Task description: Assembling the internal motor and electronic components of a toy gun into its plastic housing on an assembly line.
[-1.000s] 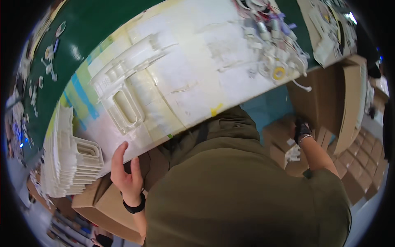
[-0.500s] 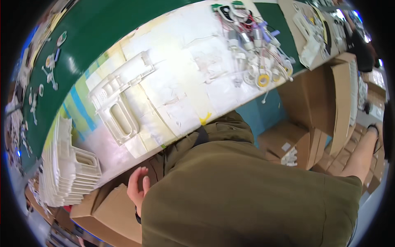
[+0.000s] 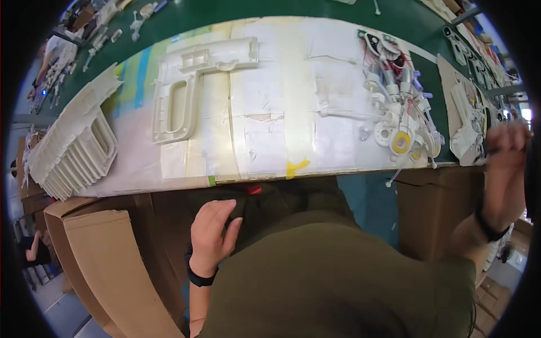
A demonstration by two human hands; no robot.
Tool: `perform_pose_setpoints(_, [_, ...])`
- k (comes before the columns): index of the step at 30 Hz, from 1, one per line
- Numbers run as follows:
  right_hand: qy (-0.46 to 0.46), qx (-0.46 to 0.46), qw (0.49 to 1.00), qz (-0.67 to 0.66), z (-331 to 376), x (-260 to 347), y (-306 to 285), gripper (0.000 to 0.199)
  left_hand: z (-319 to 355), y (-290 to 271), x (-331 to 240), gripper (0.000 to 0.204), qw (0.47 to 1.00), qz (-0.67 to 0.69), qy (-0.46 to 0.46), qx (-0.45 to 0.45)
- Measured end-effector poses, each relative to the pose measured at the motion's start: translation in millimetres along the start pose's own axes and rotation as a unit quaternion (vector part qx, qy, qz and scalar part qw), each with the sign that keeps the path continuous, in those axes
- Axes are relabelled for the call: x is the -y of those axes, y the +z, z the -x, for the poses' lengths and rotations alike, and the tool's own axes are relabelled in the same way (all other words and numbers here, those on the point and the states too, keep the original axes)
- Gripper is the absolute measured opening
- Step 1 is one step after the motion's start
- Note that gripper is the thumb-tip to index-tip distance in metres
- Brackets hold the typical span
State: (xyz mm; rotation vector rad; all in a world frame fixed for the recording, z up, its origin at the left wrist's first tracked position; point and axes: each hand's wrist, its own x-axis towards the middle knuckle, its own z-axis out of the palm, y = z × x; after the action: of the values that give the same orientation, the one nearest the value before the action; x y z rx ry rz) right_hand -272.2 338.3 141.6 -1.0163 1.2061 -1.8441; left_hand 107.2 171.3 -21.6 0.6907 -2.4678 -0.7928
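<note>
My left hand (image 3: 211, 231) hangs just in front of the table's near edge, thumb apart from the fingers, holding nothing. Far to the right, my right hand (image 3: 507, 141) is raised near the rim of the picture. Motion smears its fingers, so any grip is hidden. On the paper-covered worktop lies a single white plastic housing half (image 3: 194, 101), its ribbed inside up, with a long body and a looped handle. Left of it leans a stack of similar white housings (image 3: 79, 152). A heap of wired parts (image 3: 400, 107), with silvery motors and white discs, sits at the right.
Brown cardboard boxes stand below the table at the left (image 3: 107, 265) and right (image 3: 437, 214). A cardboard sheet (image 3: 451, 84) with white parts lies right of the heap. Behind runs a green surface (image 3: 225, 14) with small parts. Another person (image 3: 36, 250) is at far left.
My view has turned toward the table. My right hand has come up from low at the right side to about table height. My left hand shows more fully.
</note>
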Motion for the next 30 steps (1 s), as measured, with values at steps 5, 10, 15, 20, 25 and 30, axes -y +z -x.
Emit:
perform_pose_setpoints(5, [0.258, 0.411, 0.841, 0.239, 30, 5, 81, 0.051, 34, -17, 25, 0.032, 0.999, 0.005, 0.016, -0.050])
perform_pose_setpoints(10, [0.245, -0.048, 0.964, -0.088, 61, -65, 46, 0.031, 29, -20, 23, 0.030, 0.992, 0.037, 0.034, -0.116])
perform_pose_setpoints(15, [0.440, 0.457, 0.676, 0.375, 133, -152, -8, 0.021, 59, -3, 27, 0.026, 0.990, 0.060, 0.003, -0.125])
perform_pose_setpoints(20, [0.447, -0.154, 0.875, -0.102, 127, -151, -46, 0.030, 79, 2, 30, 0.022, 0.989, 0.082, -0.047, -0.113])
perform_pose_setpoints(25, [0.654, 0.039, 0.745, 0.127, 153, -154, -29, 0.030, 70, 12, 40, 0.019, 0.983, 0.105, -0.092, -0.118])
perform_pose_setpoints(30, [0.598, 0.289, 0.565, 0.490, 155, -147, -21, 0.029, 91, 21, 51, 0.017, 0.962, 0.184, -0.181, -0.089])
